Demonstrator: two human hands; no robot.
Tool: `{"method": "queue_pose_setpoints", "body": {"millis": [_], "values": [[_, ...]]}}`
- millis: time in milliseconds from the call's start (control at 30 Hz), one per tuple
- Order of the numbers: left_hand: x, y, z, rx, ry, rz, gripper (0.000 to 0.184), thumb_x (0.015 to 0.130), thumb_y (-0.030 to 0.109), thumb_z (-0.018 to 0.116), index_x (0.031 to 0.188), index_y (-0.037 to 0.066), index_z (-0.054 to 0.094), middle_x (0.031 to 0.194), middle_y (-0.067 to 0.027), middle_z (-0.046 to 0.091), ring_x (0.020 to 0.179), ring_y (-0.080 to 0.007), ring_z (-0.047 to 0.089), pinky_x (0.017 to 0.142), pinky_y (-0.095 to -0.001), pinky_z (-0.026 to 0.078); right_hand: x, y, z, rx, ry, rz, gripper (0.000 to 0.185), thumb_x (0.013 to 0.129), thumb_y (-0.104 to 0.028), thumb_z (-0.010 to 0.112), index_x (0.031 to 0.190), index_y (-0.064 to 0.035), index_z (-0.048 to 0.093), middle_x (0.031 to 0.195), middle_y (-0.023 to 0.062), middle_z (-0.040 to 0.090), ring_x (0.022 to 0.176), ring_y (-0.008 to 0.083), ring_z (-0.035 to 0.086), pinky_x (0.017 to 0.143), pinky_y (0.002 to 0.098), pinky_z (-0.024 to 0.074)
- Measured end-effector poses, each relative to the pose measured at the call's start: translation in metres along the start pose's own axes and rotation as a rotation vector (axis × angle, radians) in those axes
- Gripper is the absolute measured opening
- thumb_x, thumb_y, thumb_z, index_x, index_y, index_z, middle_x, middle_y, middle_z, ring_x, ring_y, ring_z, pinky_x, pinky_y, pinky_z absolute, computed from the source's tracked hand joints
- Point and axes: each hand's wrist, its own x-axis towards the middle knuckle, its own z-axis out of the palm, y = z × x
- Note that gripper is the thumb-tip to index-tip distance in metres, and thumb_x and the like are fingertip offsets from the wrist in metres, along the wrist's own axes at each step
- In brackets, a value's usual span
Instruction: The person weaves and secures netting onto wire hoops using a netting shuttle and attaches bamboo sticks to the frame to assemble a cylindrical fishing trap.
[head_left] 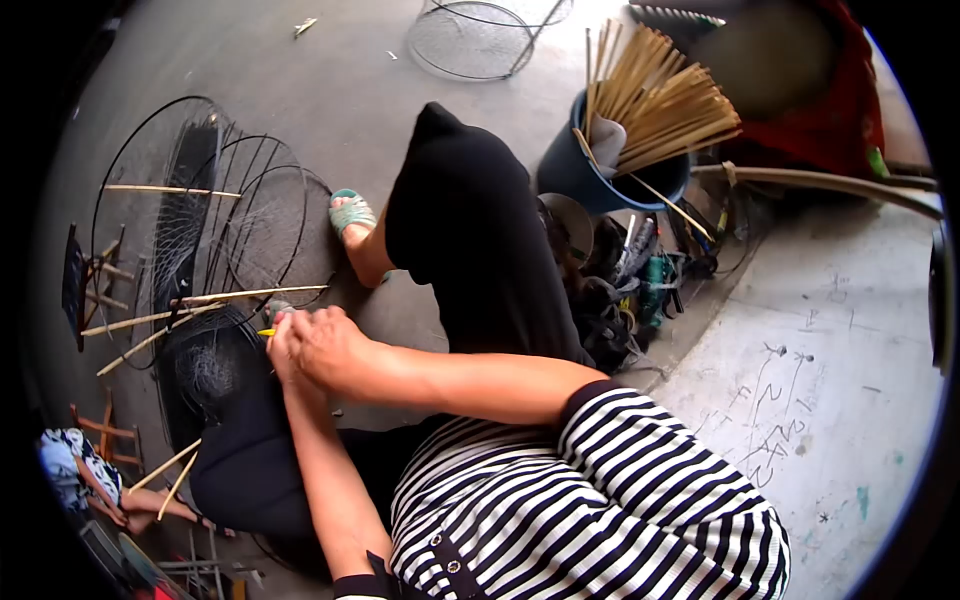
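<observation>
From my remote view, my left hand [284, 354] has its fingers curled around a yellow-tipped tool [266, 333], just beside the wire-mesh frame [208, 368]. My right hand [338, 350] overlaps it, likely to steady the grip; I can't tell how closed its fingers are.

You get fairly bright, soft light, strongest at the top, where the floor [350, 45] washes pale near the bucket [562, 160]. Your dark trousers [480, 220] lose detail. The round lens bends the edges and blackens the corners, with bluish fringing at right; a hazy blur [765, 60] sits upper right.
</observation>
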Motion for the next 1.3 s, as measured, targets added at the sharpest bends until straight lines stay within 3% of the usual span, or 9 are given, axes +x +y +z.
{"method": "queue_pose_setpoints", "body": {"millis": [100, 200, 367, 567, 767, 833, 1000, 1100, 1300], "values": [[-0.021, 0.009, 0.031, -0.093, 0.092, -0.004, 0.036, 0.079, -0.008, 0.055, 0.108, 0.011, 0.048, 0.075, -0.0066, 0.052, 0.063, -0.0167, 0.052, 0.060, -0.0302, 0.046, -0.048, 0.052, -0.143, 0.183, 0.548, -0.167, 0.032, 0.075, -0.006, 0.055, 0.107, -0.0049, 0.057, 0.096, 0.0111, 0.057, 0.084, 0.0245, 0.056, 0.068, 0.0387, 0.0449], [-0.057, 0.015, 0.066, -0.100, 0.195, 0.074, 0.037, 0.077, -0.013, 0.054, 0.107, 0.007, 0.047, 0.071, -0.0056, 0.049, 0.057, -0.0147, 0.047, 0.051, -0.0289, 0.043, -0.118, 0.144, -0.129, 0.078, 0.960, 0.357, 0.023, 0.084, -0.001, 0.055, 0.107, -0.0020, 0.054, 0.094, 0.0164, 0.056, 0.082, 0.0301, 0.057, 0.070, 0.0363, 0.0473], [-0.074, 0.000, 0.044, 0.075, 0.029, -0.013, 0.012, 0.085, -0.002, 0.058, 0.097, 0.001, 0.057, 0.078, -0.0088, 0.057, 0.058, -0.0136, 0.049, 0.048, -0.0253, 0.038, -0.236, 0.291, 0.016, 0.003, -0.211, 1.134, 0.071, 0.080, -0.035, 0.063, 0.134, -0.0012, 0.030, 0.115, 0.0284, 0.052, 0.105, 0.0426, 0.054, 0.086, 0.0475, 0.0466], [-0.127, 0.016, 0.059, 0.305, 0.061, -0.070, 0.010, 0.090, 0.010, 0.057, 0.097, 0.003, 0.057, 0.071, -0.0044, 0.054, 0.051, -0.0110, 0.047, 0.041, -0.0226, 0.034, -0.276, 0.306, 0.061, 0.216, -0.163, 0.994, 0.063, 0.086, -0.043, 0.051, 0.132, -0.0052, 0.032, 0.119, 0.0284, 0.053, 0.110, 0.0403, 0.054, 0.083, 0.0446, 0.0476], [-0.127, 0.007, 0.048, 0.270, 0.156, 0.005, 0.011, 0.087, 0.008, 0.059, 0.097, 0.005, 0.054, 0.068, -0.0033, 0.053, 0.047, -0.0101, 0.047, 0.038, -0.0220, 0.032, -0.276, 0.320, 0.023, 0.405, 0.515, 0.835, 0.053, 0.084, -0.019, 0.061, 0.132, -0.0075, 0.040, 0.103, 0.0172, 0.062, 0.086, 0.0256, 0.063, 0.070, 0.0336, 0.0496], [-0.107, 0.006, 0.041, 0.340, 0.161, 0.007, 0.027, 0.082, 0.005, 0.062, 0.108, 0.004, 0.050, 0.081, -0.0086, 0.056, 0.048, -0.0110, 0.049, 0.038, -0.0224, 0.032, -0.237, 0.245, -0.069, 0.781, 0.546, 1.081, 0.047, 0.087, -0.012, 0.059, 0.131, -0.0084, 0.041, 0.089, 0.0061, 0.057, 0.070, 0.0118, 0.055, 0.056, 0.0238, 0.0451], [-0.055, -0.004, 0.056, 0.363, 0.188, 0.207, 0.082, 0.071, -0.001, 0.070, 0.139, 0.000, 0.025, 0.137, -0.0209, 0.038, 0.054, -0.0149, 0.057, 0.039, -0.0222, 0.035, -0.185, 0.147, -0.149, 0.834, 0.913, 0.617, 0.040, 0.092, -0.005, 0.053, 0.130, -0.0062, 0.041, 0.080, 0.0017, 0.051, 0.062, 0.0052, 0.046, 0.051, 0.0186, 0.0374], [-0.023, -0.018, 0.068, 0.277, 0.250, 0.225, 0.078, 0.073, 0.004, 0.072, 0.137, 0.001, 0.028, 0.135, -0.0187, 0.040, 0.061, -0.0170, 0.063, 0.040, -0.0215, 0.036, -0.157, 0.086, -0.165, 0.932, 0.825, 0.528, 0.040, 0.091, -0.003, 0.052, 0.129, -0.0020, 0.041, 0.079, 0.0025, 0.051, 0.059, 0.0064, 0.045, 0.051, 0.0191, 0.0376], [-0.010, -0.035, 0.068, 0.114, 0.389, 0.216, 0.010, 0.088, 0.011, 0.061, 0.092, 0.003, 0.058, 0.078, -0.0056, 0.063, 0.044, -0.0092, 0.051, 0.036, -0.0211, 0.037, -0.130, 0.052, -0.138, 1.091, 0.380, 0.501, 0.045, 0.087, 0.001, 0.054, 0.130, -0.0005, 0.040, 0.086, 0.0035, 0.054, 0.062, 0.0050, 0.046, 0.053, 0.0173, 0.0382]]}}
